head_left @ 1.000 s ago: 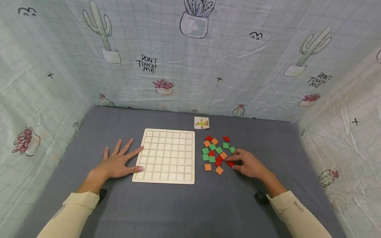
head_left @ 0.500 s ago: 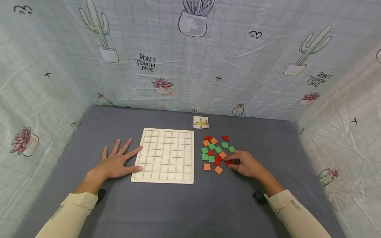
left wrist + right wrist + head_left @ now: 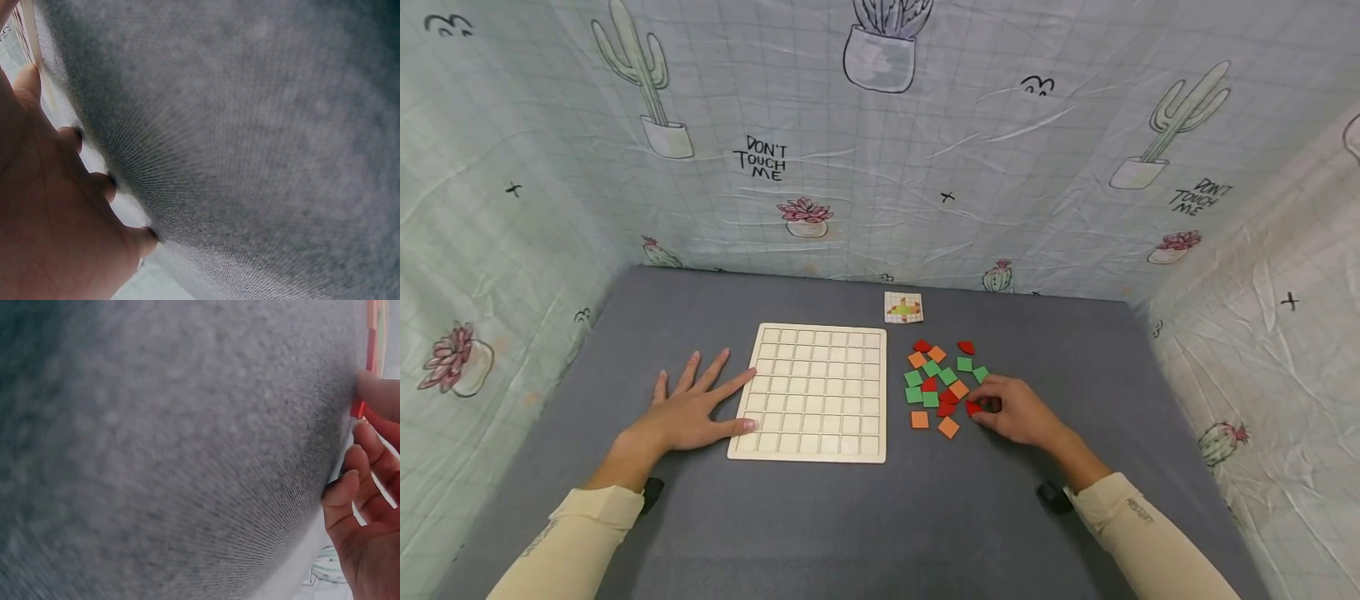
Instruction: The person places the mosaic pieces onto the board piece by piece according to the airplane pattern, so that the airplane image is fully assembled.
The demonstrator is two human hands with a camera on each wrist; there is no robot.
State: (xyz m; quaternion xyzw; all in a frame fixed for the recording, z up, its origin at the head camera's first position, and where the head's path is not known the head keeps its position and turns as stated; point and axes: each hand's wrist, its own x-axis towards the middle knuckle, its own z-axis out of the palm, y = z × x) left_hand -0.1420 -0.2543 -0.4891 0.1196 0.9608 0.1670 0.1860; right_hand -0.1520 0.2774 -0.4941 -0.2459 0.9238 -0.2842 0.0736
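Note:
My left hand (image 3: 688, 412) lies spread with straight fingers at the left of a pale wooden grid board (image 3: 808, 457). Its thumb and index fingertip rest on the board's left edge, while the other fingertips touch the table in the left wrist view. To the right of the board, my right hand (image 3: 1018, 410) pinches a red tile (image 3: 973, 407) between thumb and fingers, low at the table. Part of that tile is hidden by the fingers; in the right wrist view its red edge (image 3: 357, 408) shows beside the thumb.
Loose green tiles (image 3: 931, 399), orange tiles (image 3: 920, 420) and red tiles (image 3: 966, 347) lie scattered between board and right hand. A small pattern card (image 3: 903, 307) lies behind them. Printed cloth (image 3: 880, 167) encloses the grey table (image 3: 820, 533) at the back and sides.
The right thumb and fingers have closed in on the red tile, and it sits slightly nearer the other tiles. My left hand keeps its place on the board. The head view shifts slightly.

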